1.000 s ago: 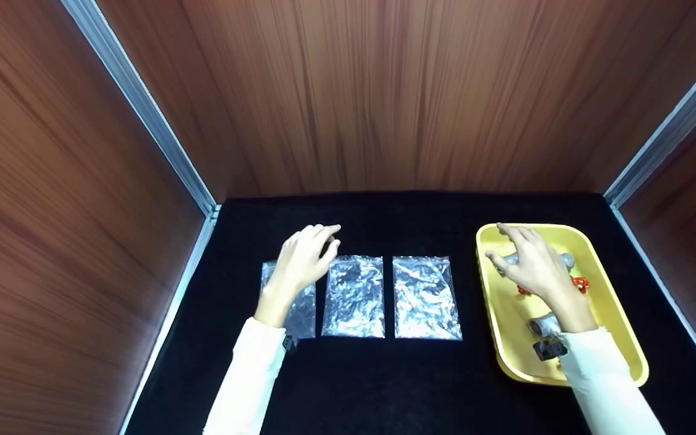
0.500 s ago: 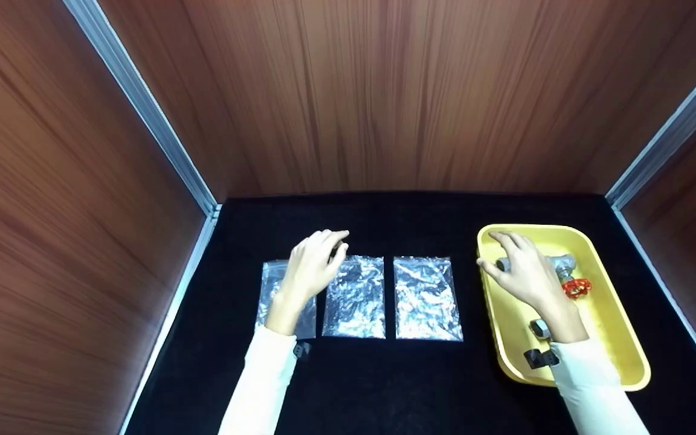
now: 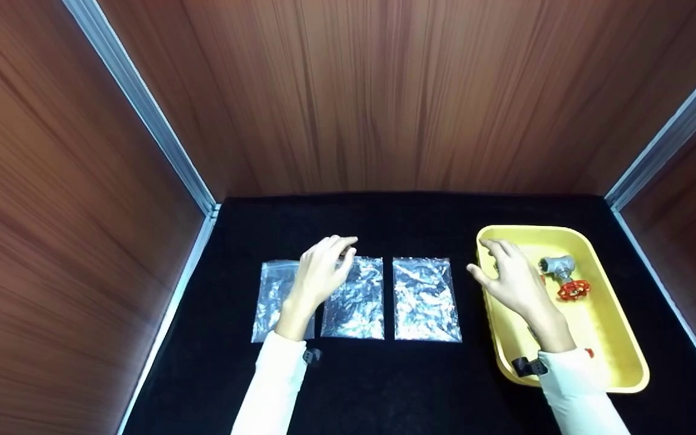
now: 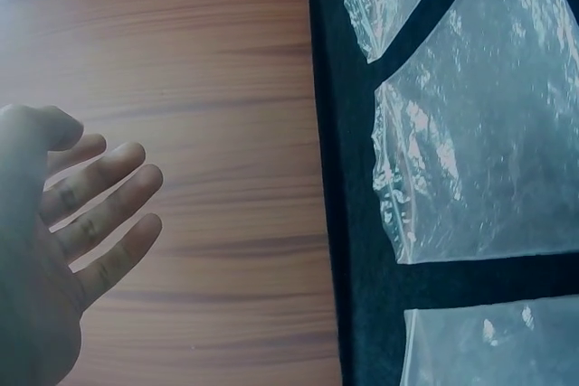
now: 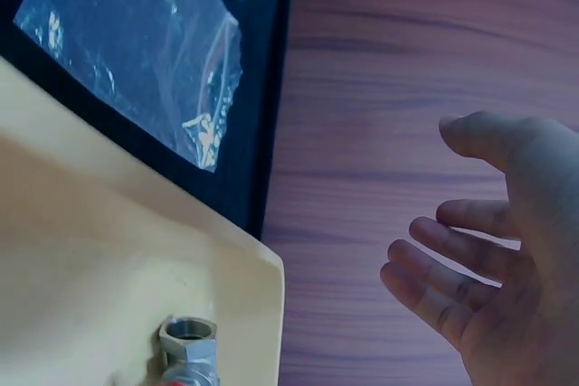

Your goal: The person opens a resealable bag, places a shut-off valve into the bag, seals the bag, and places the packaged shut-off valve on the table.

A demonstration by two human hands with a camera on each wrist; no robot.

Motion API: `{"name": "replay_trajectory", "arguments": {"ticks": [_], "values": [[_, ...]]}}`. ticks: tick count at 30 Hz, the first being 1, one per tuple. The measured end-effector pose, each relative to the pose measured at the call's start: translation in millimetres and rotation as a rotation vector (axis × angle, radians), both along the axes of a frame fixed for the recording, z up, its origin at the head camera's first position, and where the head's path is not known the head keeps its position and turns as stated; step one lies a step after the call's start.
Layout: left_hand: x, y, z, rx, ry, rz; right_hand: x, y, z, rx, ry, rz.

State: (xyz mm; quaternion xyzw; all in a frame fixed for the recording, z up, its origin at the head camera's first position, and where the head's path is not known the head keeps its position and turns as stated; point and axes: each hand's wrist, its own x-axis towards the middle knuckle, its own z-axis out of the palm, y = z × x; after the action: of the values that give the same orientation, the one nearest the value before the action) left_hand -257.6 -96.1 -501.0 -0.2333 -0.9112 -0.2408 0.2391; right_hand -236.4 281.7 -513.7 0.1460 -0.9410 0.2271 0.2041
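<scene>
My left hand (image 3: 319, 275) hovers over the left and middle zip bags, its fingers loosely bent and nothing held. It partly hides the left clear bag (image 3: 270, 299) and the middle clear bag (image 3: 361, 311). A third clear bag (image 3: 425, 302) lies flat to their right. Above the left side of a yellow tray (image 3: 631, 353) is my right hand (image 3: 516, 281), thumb and fingers apart, holding nothing. Inside the tray sits a grey metal valve (image 3: 559, 266) with a red handwheel (image 3: 574, 290). Other red parts show beside my right forearm, mostly hidden. The right wrist view shows a threaded valve end (image 5: 188, 350).
Black cloth (image 3: 384, 386) covers the work surface under the bags and tray. Wood-grain panels (image 3: 372, 96) enclose the back and both sides, with metal strips (image 3: 148, 109) along the corners. The tray's raised walls stand at the right.
My left hand has shifted right and a little nearer, uncovering more of the left bag. My right hand has moved left and nearer, exposing the valve and its red handwheel.
</scene>
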Motion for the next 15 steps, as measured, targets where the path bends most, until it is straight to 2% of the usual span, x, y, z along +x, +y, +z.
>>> {"name": "replay_trajectory", "arguments": {"ticks": [15], "values": [[7.8, 16.9, -17.1, 0.048, -0.060, -0.011, 7.0, -12.1, -18.8, -0.085, -0.011, 0.026]]}}
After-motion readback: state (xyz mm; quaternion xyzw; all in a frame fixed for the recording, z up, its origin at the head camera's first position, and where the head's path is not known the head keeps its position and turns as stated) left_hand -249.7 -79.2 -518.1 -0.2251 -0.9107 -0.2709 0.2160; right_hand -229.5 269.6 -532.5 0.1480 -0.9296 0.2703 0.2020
